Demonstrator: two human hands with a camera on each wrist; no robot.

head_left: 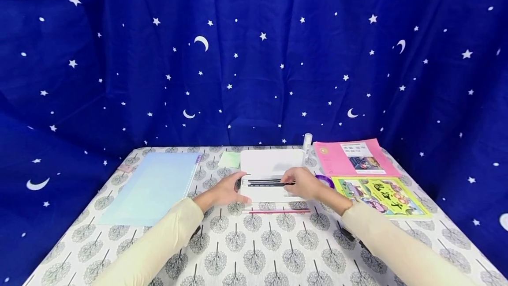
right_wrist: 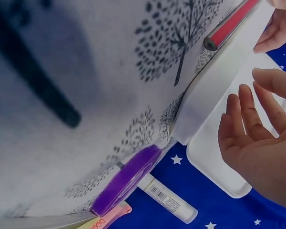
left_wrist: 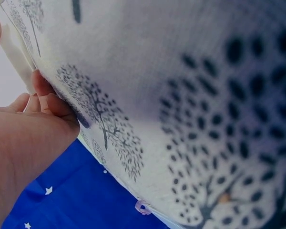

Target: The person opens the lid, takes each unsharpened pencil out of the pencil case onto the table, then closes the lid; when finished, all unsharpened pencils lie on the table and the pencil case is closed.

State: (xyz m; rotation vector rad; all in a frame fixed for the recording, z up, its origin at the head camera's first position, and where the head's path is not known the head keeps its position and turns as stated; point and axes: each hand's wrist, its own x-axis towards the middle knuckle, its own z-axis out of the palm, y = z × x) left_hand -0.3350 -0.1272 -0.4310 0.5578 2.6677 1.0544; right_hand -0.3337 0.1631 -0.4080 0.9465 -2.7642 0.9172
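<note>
An open white pencil case (head_left: 270, 164) lies mid-table with black pencils (head_left: 263, 182) in its tray. My left hand (head_left: 228, 190) grips the case's left end, thumb above and fingers below; in the left wrist view its fingertips (left_wrist: 45, 93) press against the case edge (left_wrist: 14, 47). My right hand (head_left: 305, 183) hovers at the right ends of the pencils. Seen from the right wrist, that hand (right_wrist: 257, 138) has relaxed fingers with nothing between them, over the case (right_wrist: 205, 109). A pink-red pencil (head_left: 275, 211) (right_wrist: 231, 26) lies on the cloth just in front of the case.
A purple tape roll (head_left: 326, 181) (right_wrist: 126, 179) and a glue stick (head_left: 307, 142) (right_wrist: 167, 200) sit right of the case. Beyond them lie a pink book (head_left: 353, 158) and a green picture book (head_left: 381, 195). On the left are a blue folder (head_left: 152, 186) and a green note (head_left: 230, 159).
</note>
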